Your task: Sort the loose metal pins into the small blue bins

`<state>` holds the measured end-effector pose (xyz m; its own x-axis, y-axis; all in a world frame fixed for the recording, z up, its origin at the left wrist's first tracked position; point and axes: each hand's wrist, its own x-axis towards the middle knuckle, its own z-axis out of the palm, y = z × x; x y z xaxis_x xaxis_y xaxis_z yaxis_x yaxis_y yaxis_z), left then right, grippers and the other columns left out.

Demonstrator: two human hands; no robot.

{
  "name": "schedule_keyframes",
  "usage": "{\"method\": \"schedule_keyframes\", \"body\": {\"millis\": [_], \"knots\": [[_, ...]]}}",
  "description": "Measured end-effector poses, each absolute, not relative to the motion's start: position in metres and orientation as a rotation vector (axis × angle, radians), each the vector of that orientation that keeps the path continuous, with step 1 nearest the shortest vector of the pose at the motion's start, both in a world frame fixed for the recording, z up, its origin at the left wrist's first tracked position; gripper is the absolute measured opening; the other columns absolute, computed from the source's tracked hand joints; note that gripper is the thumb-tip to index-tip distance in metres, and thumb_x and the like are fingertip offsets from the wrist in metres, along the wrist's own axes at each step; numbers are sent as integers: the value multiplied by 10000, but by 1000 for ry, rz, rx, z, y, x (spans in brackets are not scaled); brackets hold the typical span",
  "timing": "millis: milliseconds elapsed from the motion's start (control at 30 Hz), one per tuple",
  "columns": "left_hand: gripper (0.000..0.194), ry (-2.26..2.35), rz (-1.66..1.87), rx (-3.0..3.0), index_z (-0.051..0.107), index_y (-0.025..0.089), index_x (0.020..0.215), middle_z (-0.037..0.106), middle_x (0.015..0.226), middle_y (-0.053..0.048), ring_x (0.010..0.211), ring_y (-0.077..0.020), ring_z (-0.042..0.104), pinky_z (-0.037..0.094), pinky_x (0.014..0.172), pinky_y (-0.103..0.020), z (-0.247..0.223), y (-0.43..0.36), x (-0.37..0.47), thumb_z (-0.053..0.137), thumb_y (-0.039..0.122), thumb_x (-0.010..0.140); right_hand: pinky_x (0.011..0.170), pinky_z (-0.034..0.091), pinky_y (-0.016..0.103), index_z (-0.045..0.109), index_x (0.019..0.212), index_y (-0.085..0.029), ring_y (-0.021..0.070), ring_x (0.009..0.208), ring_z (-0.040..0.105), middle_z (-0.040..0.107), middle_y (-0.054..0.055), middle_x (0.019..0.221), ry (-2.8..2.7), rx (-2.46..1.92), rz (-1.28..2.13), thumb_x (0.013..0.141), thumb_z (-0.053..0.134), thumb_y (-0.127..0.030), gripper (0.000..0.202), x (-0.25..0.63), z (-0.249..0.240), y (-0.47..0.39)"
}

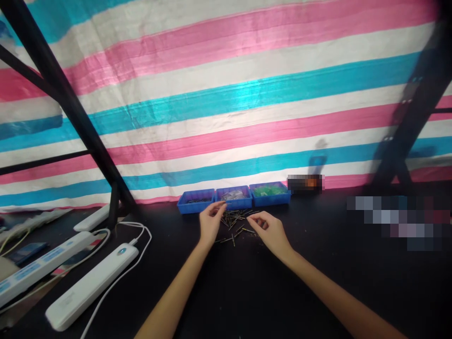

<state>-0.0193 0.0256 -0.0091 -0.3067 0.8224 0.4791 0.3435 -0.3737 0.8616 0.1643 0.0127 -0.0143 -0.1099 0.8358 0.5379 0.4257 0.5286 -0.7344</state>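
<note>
My left hand is closed in a pinch just in front of the blue trays. A thin, pale sliver shows at its fingertips, too small to name. To the right, my right hand has its thumb and fingers drawn together, and whatever it may hold is hidden. Between the two hands a loose pile of thin, dark and brassy pin-like pieces lies on the black table. Behind it stand a left blue tray with dark small pieces, a middle blue tray with clear or whitish pieces, and a right blue tray with green pieces.
A white power bank-like device with a white cable lies at the left, beside a white power strip. A black metal frame rises there. A striped sheet hangs behind. Blurred-out items are at the right on the black table.
</note>
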Motion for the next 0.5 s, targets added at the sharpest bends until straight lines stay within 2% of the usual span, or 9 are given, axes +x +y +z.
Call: {"method": "schedule_keyframes", "body": {"millis": [133,267,500], "knots": [[266,1748,1938,1677,636,173,908,647,838,-45,759,-166,579,431,674,-270,-9,34,-46,527,362,755,489,354,224,645,740,-210,115,545,483,598,-4,658,-1748,-1066,480,763,522,-319,166,161,-17,11],[178,2000,1838,1944,626,202,876,653,914,-31,899,-192,565,329,851,-354,-14,43,-64,497,288,788,495,359,224,640,744,-204,118,552,489,601,3,671,-1770,-1065,477,764,517,-312,165,161,-19,11],[173,2208,1638,2069,605,221,885,650,940,-31,943,-198,548,266,847,-356,-25,50,-72,451,270,822,502,363,224,641,760,-212,118,566,502,599,-2,673,-1800,-1089,462,772,508,-316,170,163,-20,13]]}}
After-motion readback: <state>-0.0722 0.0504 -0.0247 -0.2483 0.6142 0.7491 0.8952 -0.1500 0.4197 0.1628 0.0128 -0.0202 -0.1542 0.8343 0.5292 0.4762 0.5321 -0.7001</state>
